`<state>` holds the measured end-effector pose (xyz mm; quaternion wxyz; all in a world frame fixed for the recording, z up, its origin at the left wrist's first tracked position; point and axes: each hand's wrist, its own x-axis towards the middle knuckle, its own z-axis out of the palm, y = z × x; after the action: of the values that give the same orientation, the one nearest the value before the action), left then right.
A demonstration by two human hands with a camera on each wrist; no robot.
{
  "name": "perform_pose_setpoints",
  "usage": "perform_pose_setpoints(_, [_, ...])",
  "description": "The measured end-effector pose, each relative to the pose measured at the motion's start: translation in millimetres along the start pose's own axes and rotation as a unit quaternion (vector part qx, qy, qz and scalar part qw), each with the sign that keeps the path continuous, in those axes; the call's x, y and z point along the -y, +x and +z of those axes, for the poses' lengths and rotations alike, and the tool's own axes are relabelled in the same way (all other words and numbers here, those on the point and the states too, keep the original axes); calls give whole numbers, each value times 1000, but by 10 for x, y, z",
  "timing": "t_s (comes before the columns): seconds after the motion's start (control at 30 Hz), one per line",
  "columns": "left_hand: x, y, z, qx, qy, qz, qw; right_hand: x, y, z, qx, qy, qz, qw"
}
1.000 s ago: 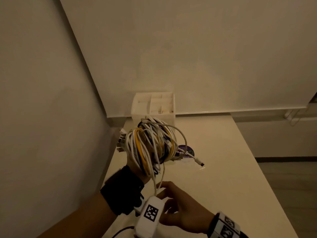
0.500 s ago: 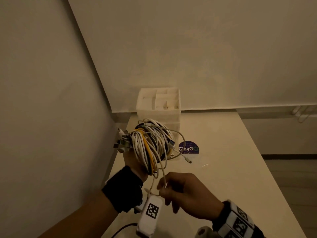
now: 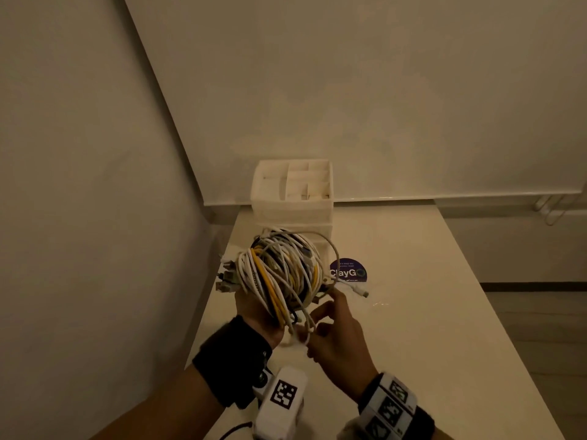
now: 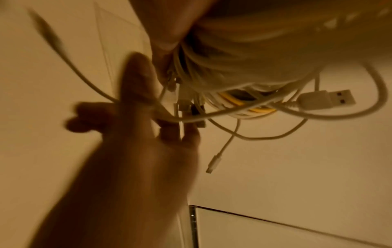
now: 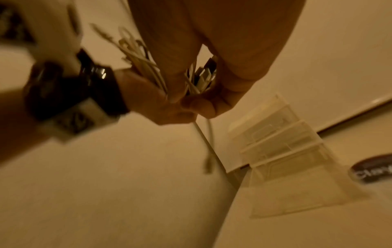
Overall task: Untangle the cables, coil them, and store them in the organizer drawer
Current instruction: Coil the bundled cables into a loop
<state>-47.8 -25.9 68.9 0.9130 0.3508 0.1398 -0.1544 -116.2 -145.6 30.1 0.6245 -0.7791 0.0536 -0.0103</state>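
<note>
A tangled bundle of white and yellow cables [image 3: 279, 274] is held up over the table's left side, gripped from below by my left hand [image 3: 252, 309]. My right hand [image 3: 320, 325] reaches in under the bundle and pinches a loose white strand [image 3: 305, 328]. In the left wrist view the bundle [image 4: 254, 50] fills the top, with a USB plug [image 4: 326, 99] and a smaller plug [image 4: 214, 164] dangling, and the blurred right hand [image 4: 137, 130] has a white cable across its fingers. The white organizer drawer [image 3: 292, 192] stands at the table's far end against the wall.
The pale table [image 3: 413, 312] runs away from me, with walls close on the left and behind. A round dark sticker [image 3: 347, 271] lies on it beside the organizer. A connector end [image 3: 362, 293] hangs just above the tabletop. The floor drops off past the right edge.
My right hand has risen from near my left wrist to the underside of the bundle and taken hold of a hanging white strand. The left hand keeps the bundle raised.
</note>
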Motion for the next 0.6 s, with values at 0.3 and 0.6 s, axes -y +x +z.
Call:
perform_pose_setpoints(0.3, [180, -86, -31, -64, 16, -11, 998, 62, 164, -69, -12, 160, 3, 987])
perform_pose_setpoints(0.6, [275, -10, -72, -126, 51, -16, 991, 45, 86, -2, -49, 155, 15, 987])
